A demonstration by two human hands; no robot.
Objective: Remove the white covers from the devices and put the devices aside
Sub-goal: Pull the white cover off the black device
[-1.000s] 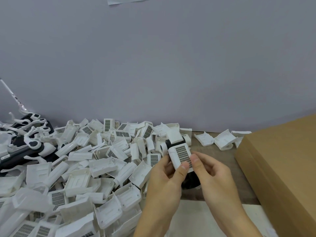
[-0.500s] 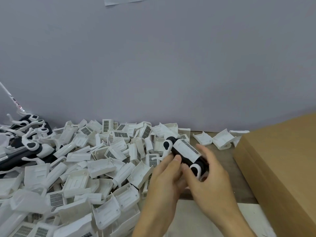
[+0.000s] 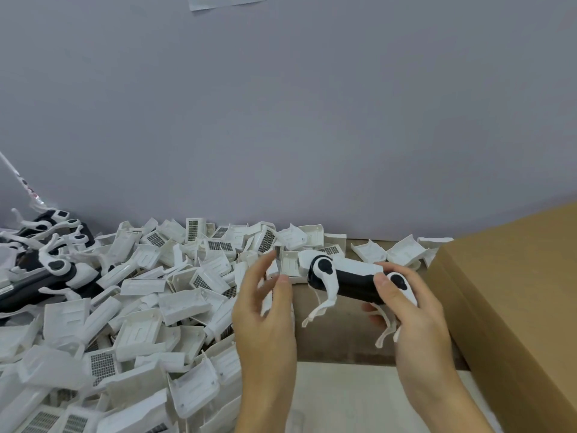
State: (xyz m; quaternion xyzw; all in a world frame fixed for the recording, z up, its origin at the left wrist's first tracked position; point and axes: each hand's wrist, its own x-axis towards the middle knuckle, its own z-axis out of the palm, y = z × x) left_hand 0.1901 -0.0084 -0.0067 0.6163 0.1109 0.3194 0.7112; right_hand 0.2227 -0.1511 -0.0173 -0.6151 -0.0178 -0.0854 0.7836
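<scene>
just left of the cardboard box, above the brown table, the right hand grips a black and white device by its right end, thumb curled over the top near a white side piece and fingers wrapped underneath. the device lies roughly level, pointing away from the box toward the heap. a white panel sits along its upper side, and a white arm with a dark oval spot hangs from its far end, trailing down to a thin tip. two more thin white prongs dangle below the gripping hand.

farther from the box, the left hand hovers apart from the device with a clear gap between them. its fingers are loosely spread and slightly bent, thumb and forefinger near each other; a sliver of white shows between the fingers, and i cannot tell whether it is pinched there or belongs to the pile behind.

beyond the left hand, well away from the box, a big heap of white covers spreads over the table, many upturned to show their hollow insides, some showing dark grids. a few loose covers lie right by the box's back corner against the grey wall. at the far side of the heap from the box, a cluster of bare devices lies jumbled, black bodies and white arms tangled together. a pale sheet covers the table's near edge, beside the box's lower side.
</scene>
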